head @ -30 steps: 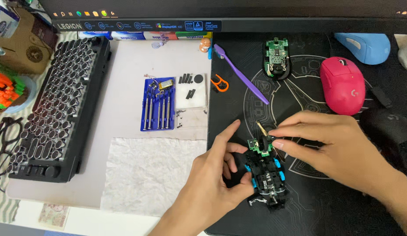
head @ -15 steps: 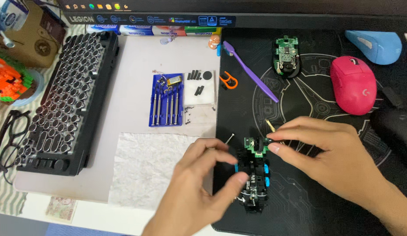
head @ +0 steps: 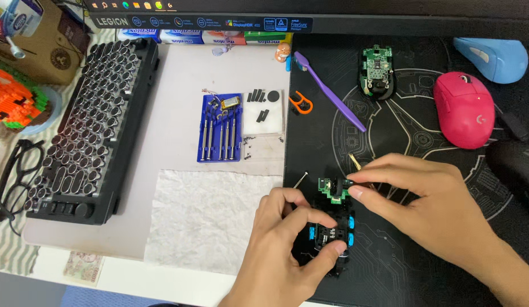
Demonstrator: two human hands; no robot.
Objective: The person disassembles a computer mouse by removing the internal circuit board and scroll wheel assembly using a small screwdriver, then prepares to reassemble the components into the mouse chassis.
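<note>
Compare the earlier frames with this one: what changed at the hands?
Little changed: the left hand still grips the opened black mouse base, and the right hand still pinches at its green circuit board. Only the camera shifted; screwdriver set and pink mouse stayed put.

The opened mouse [head: 328,227] is set on the mat [head: 412,273], near its left edge, between the left hand [head: 287,250] and the right hand [head: 429,210]. A tissue [head: 210,219] is laid left of the mat, with the screwdriver set [head: 220,128] behind it and the keyboard [head: 88,125] further left. A toothbrush [head: 330,96], a circuit board [head: 376,71] and two mice [head: 463,108] are placed behind the hands.
</note>
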